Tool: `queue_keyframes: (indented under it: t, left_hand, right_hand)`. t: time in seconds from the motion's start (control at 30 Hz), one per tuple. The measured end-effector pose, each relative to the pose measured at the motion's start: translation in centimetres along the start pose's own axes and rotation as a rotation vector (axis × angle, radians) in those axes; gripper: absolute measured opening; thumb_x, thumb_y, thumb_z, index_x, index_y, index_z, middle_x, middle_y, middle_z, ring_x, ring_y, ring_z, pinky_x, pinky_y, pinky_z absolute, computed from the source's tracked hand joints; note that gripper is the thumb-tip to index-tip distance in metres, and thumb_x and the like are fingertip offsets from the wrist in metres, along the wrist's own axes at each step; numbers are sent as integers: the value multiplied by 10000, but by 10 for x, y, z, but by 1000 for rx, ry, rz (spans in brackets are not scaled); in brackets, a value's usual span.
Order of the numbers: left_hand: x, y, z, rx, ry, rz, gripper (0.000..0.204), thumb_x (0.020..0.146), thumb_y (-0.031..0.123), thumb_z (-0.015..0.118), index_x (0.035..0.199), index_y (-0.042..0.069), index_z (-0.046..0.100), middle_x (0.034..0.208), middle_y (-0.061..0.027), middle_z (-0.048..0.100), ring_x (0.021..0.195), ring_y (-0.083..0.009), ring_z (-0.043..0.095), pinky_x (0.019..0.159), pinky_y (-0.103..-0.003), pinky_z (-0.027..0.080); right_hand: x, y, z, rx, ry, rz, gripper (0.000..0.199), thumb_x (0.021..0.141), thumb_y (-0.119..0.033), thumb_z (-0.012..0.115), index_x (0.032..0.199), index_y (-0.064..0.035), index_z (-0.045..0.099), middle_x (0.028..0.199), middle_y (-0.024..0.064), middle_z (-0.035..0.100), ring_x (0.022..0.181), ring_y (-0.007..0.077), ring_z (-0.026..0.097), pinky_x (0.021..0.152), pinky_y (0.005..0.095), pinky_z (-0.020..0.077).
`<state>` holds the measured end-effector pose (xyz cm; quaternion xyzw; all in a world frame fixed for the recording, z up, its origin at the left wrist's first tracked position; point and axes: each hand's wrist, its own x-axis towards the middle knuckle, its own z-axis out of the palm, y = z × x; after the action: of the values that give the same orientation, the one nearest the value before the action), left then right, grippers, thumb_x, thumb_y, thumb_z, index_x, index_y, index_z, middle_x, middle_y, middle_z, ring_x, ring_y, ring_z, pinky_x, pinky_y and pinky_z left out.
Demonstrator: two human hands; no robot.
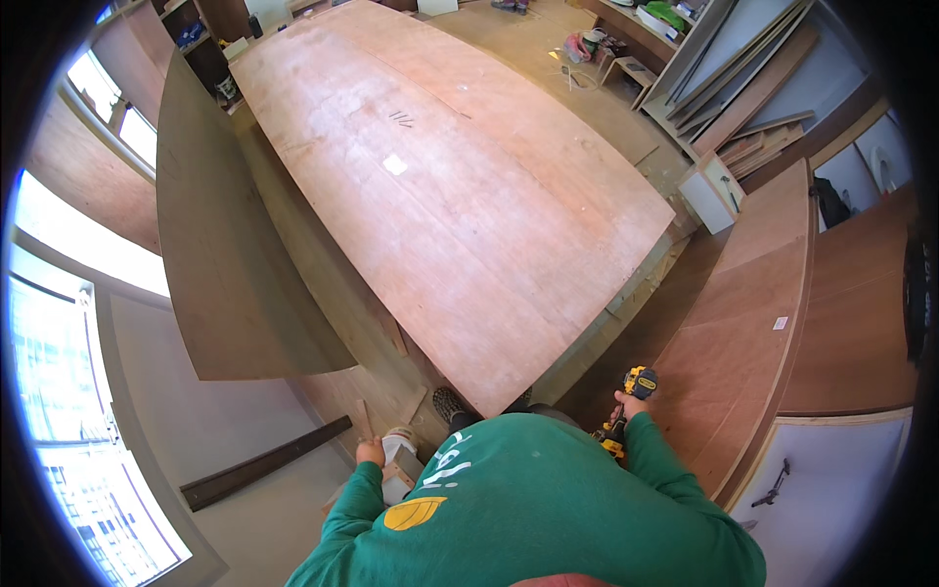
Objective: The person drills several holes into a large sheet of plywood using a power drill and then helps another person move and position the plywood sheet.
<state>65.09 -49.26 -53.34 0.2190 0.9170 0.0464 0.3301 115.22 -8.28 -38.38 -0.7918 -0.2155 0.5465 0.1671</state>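
Note:
My right hand [629, 403], low on the right, is wrapped round a yellow and black cordless drill [641, 382]. On the left my left hand [370, 451] is closed, and what its fingers hold, if anything, I cannot make out. A narrow wooden strip [364, 419] shows right at its fingers; whether it is gripped is unclear. Beside that hand are a white tub [399, 440] and a wooden block [395, 483]. Directly ahead lies a large plywood panel [469, 235], bearing several thin screws or nails [401, 118] and a white square [394, 163].
A tall curved board [230, 245] stands left of the panel. A dark plank [264, 465] leans lower left. Another long plywood sheet [729, 323] runs along the right. Stacked boards [748, 83] and a white box [711, 196] are at the far right.

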Motion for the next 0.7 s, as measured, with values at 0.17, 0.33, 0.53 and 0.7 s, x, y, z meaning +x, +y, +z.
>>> queue_keyframes:
  t: [0.17,0.33,0.53,0.7]
  left_hand:
    - [-25,18,-10,-343,-132,-257,421,946,313,551,1108,-66,637,1099,-225,666,810,-365,702,593,-423,578]
    - [-34,63,-25,-735,-215,-585,534,743,170,808,1184,-31,583,1110,-207,662,990,-299,674,753,-358,570]
    - [-65,31,24,-585,-12,-391,600,729,14,751,1283,33,522,926,-171,686,729,-267,683,610,-405,552]
    - [-139,117,12,-278,-35,-368,491,739,210,787,1177,35,648,1078,-164,684,1034,-299,643,929,-373,490]
  right_hand:
    - [9,-31,0,-58,-25,-47,212,850,-230,728,869,-79,580,559,49,528,445,206,544,413,378,463]
    - [19,-90,-3,-140,2,-190,262,832,-244,761,876,-83,559,577,48,549,437,206,548,414,377,469]
    - [80,-143,10,-26,-63,-213,282,810,-237,779,912,-70,576,618,60,579,457,201,564,429,374,488]
    - [138,-181,-12,8,-47,-146,243,787,-178,773,867,-53,581,580,68,558,443,200,554,400,375,472]
